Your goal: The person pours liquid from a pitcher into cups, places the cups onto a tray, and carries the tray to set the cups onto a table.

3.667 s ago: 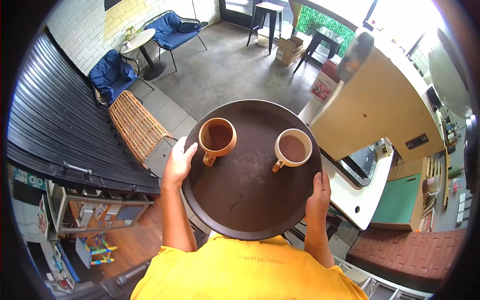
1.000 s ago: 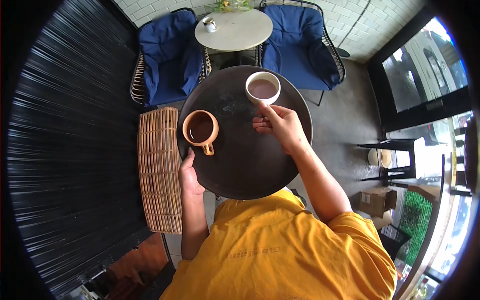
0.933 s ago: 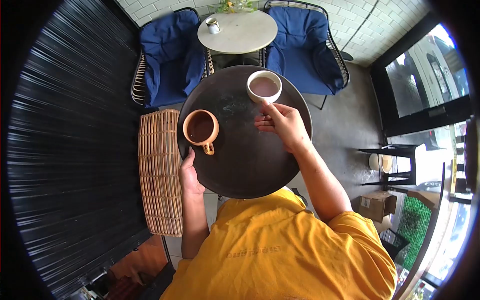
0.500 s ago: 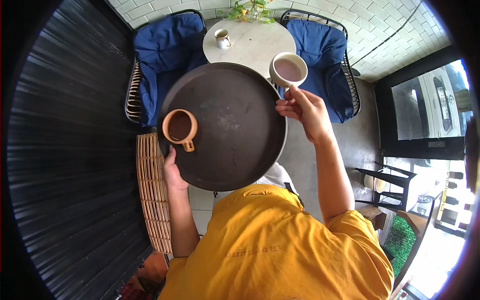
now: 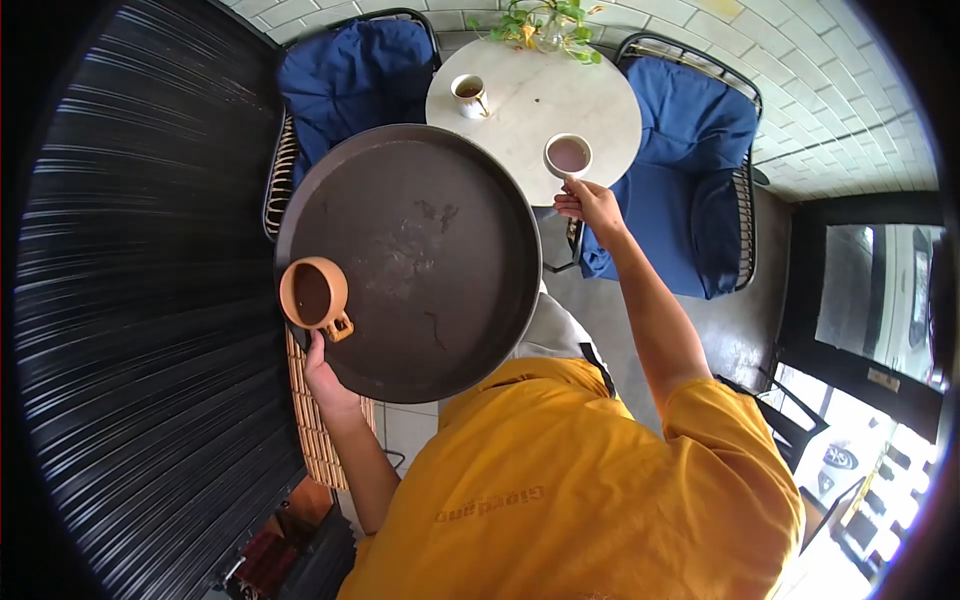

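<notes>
My left hand point(image 5: 330, 386) grips the left edge of a round dark tray point(image 5: 440, 290), thumb over the rim and the other fingers hidden beneath. Near that thumb, an orange-brown cup point(image 5: 313, 293) with a dark drink stands on the tray, its handle toward me. My right hand point(image 5: 592, 208) reaches forward, closed on the handle of a white cup point(image 5: 568, 156) that holds a pale purplish-brown drink. This cup is upright and overlaps the near right part of the round marble table point(image 5: 535, 110). Farther back on the tabletop stands a white mug point(image 5: 470, 95) with a brownish rim.
A glass vase with a green plant point(image 5: 545, 30) stands at the table's far edge. Blue-cushioned chairs point(image 5: 670, 165) flank the table, the left one point(image 5: 350, 85) partly behind the tray. A black ribbed wall point(image 5: 150, 300) rises close on my left, beside a rattan seat point(image 5: 320, 440).
My right hand has carried the white cup forward, from beside the tray to over the table. The tray, with the orange-brown cup on it, has shifted left in view, and the table appears closer.
</notes>
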Available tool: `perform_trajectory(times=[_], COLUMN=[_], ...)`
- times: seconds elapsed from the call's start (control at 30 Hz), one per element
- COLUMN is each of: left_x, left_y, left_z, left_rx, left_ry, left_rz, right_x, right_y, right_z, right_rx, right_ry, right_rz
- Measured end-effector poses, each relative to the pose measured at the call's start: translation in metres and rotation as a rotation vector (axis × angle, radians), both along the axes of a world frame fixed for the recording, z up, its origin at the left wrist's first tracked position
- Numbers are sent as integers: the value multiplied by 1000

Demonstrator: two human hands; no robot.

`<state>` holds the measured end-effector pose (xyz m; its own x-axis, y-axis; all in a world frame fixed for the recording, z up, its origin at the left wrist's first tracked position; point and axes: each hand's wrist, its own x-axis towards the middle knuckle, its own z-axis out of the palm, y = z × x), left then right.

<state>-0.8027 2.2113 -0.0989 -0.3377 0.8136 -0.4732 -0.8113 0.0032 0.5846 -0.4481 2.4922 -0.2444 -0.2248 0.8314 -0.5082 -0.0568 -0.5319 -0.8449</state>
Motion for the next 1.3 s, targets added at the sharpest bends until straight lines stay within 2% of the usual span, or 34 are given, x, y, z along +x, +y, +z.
perform_trajectory(times=[0.07,0.17,0.33,0.4,0.8,1.13,1.3], left_x=[12,18,31,37,45,47,41], left_y=[2,5,12,15,7,6,2], left_z=[2,-7,-2,-3,-11,-5,-5], left_rx=[30,-58,-59,-175,-273,-329,-310], left_ry=[-6,0,-15,30,0,46,3], left_rz=[53,153,242,352,469,485,422], right_x=[-4,-8,-22,-27,-42,-40,-41], right_y=[15,39,63,67,80,79,78], right_z=[-24,-69,-103,-113,-137,-148,-146], right_rx=[-32,-33,-130,-159,-153,-182,-183], right_ry=[-4,24,-3,-21,15,21,4], right_rz=[33,87,155,170,145,138,122])
